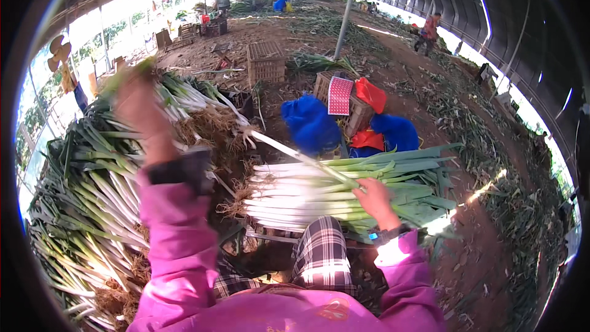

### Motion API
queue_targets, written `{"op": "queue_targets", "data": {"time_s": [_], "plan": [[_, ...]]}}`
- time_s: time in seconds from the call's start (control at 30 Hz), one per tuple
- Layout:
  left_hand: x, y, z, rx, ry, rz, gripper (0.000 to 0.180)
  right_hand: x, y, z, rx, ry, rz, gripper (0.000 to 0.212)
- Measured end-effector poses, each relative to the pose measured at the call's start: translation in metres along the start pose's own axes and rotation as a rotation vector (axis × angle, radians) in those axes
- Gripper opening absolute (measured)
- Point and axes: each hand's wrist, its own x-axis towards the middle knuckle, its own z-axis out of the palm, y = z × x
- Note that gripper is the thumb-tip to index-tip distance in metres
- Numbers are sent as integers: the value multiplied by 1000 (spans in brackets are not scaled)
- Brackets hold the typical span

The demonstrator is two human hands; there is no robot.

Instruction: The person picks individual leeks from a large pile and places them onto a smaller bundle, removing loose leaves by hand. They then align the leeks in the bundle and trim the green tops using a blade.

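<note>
My right hand (372,201) is closed round the green upper end of a single leek (295,155). Its white shank slants up to the left, root end toward the big pile. Below it, a row of trimmed leeks (289,200) lies on a low stand before my knees, roots left and green tops right. My left hand (138,107) is raised over the leek pile (104,190) on the left. Motion smears its fingers; something green shows at them, but I cannot tell whether they grip it.
Beyond the row stand a wicker-like crate (265,63) and another crate (359,114) with red and blue bundles. A blue mesh heap (310,123) lies beside it. A metal post (348,12) rises ahead. Leaf scraps (473,147) litter the right side; a person (428,34) is farther off.
</note>
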Motion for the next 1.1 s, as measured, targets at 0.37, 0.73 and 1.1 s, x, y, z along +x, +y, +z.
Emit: {"op": "queue_targets", "data": {"time_s": [0.37, 0.73, 1.1], "plan": [[-201, 45, 139, 182, -1260, 119, 34, -25, -52, -26, 231, 84, 30, 28], [-228, 20, 135, 172, -1292, 221, 10, -38, -67, -35, -122, 86, -178, 14], [-215, 14, 137, 246, -1411, -94, 18, -41, -74, -27, -342, 197, -452, 20]]}}
